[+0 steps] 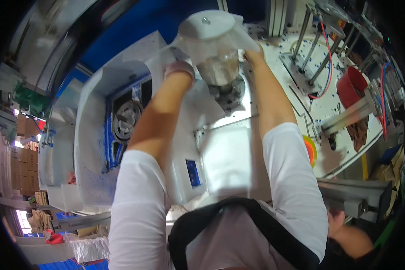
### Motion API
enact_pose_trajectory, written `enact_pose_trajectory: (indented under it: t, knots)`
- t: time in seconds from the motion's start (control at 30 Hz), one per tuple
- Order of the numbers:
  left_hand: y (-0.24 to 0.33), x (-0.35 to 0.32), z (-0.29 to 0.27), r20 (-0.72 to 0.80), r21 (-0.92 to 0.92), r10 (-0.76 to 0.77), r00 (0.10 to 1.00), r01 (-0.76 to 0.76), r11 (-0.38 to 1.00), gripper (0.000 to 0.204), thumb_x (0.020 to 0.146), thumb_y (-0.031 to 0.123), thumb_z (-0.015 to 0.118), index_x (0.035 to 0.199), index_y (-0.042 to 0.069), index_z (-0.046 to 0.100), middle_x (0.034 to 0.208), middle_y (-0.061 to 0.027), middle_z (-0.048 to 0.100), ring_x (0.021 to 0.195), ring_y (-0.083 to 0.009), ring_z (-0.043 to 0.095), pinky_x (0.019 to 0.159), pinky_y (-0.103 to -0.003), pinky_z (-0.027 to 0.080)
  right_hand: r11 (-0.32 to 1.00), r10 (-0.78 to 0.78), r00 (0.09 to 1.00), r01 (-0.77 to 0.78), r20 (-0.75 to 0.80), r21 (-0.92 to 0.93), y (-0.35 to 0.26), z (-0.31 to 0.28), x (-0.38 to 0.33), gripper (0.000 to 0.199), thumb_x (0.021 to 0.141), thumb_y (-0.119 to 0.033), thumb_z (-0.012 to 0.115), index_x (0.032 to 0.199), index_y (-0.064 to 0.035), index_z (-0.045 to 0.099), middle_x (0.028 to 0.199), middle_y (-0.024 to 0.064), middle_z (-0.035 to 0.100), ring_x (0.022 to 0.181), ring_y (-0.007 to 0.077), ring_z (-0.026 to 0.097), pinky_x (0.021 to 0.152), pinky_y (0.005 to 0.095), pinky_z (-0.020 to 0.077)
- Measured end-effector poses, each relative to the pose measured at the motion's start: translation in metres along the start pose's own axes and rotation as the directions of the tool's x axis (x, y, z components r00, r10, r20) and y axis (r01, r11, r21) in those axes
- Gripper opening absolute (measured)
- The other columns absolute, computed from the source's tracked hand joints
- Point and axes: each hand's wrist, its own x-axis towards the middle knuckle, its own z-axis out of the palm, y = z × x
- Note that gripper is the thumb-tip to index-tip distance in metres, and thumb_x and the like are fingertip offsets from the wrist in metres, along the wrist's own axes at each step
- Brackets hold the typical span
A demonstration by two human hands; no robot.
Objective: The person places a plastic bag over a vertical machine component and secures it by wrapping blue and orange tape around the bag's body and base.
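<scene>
Container [216, 45] between fingers of left hand [180, 68] and right hand [253, 56]. Left of left fingers: housing [89, 148], wheel [128, 119] inside. Right of right fingers: bowl [350, 87] on table [329, 105].

Red container [349, 86], cardboard boxes [28, 168] (stacked, far left), yellow-orange ring [309, 151]

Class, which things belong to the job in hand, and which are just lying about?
Apparently in the job:
translucent vessel, between left hand and right hand
metal fixture beneath it

Seemingly just lying about:
red tub
yellow-and-orange round item
crumpled brown item
</scene>
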Motion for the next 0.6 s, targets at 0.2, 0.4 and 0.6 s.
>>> enact_pose_trajectory:
  t: [0.2, 0.4, 0.6]
  knots:
    - [-0.008, 0.031, 0.018, 0.284, 0.096, 0.146, 0.948, -0.18, 0.979, 0.034, 0.066, 0.006, 0.063, 0.099, 0.005, 0.069, 0.106, -0.0144, 0.065, 0.091, -0.0282, 0.066, 0.072, -0.042, 0.053, 0.914, 0.338, 0.872, -0.214, -0.355, 0.344, 0.049, -0.067, -0.006, 0.019, 0.082, -0.013, 0.051, 0.092, 0.003, 0.053, 0.069, 0.0141, 0.063, 0.051, 0.0215, 0.062, 0.043, 0.033, 0.0482]
    - [0.004, -0.033, -0.011, 0.298, 0.28, 0.248, 0.922, -0.333, 0.9, 0.028, 0.081, 0.013, 0.055, 0.107, 0.007, 0.066, 0.108, -0.0108, 0.064, 0.093, -0.0271, 0.064, 0.076, -0.042, 0.051, 0.978, 0.166, 0.582, 0.004, -0.796, 0.208, 0.001, -0.081, -0.074, 0.019, 0.075, 0.002, 0.05, 0.092, -0.0029, 0.056, 0.084, 0.0164, 0.063, 0.079, 0.0296, 0.062, 0.065, 0.0397, 0.0495]
    - [0.009, -0.163, -0.045, 0.238, 0.174, 0.4, 0.885, -0.444, 0.879, 0.029, 0.085, 0.025, 0.052, 0.105, 0.007, 0.065, 0.103, -0.0112, 0.065, 0.089, -0.0293, 0.064, 0.074, -0.042, 0.051, 0.809, -0.519, 0.838, 0.419, -0.167, -0.412, -0.013, -0.108, -0.164, 0.018, 0.071, 0.0, 0.05, 0.078, -0.0064, 0.065, 0.102, 0.0126, 0.063, 0.096, 0.0334, 0.056, 0.083, 0.0452, 0.0414]
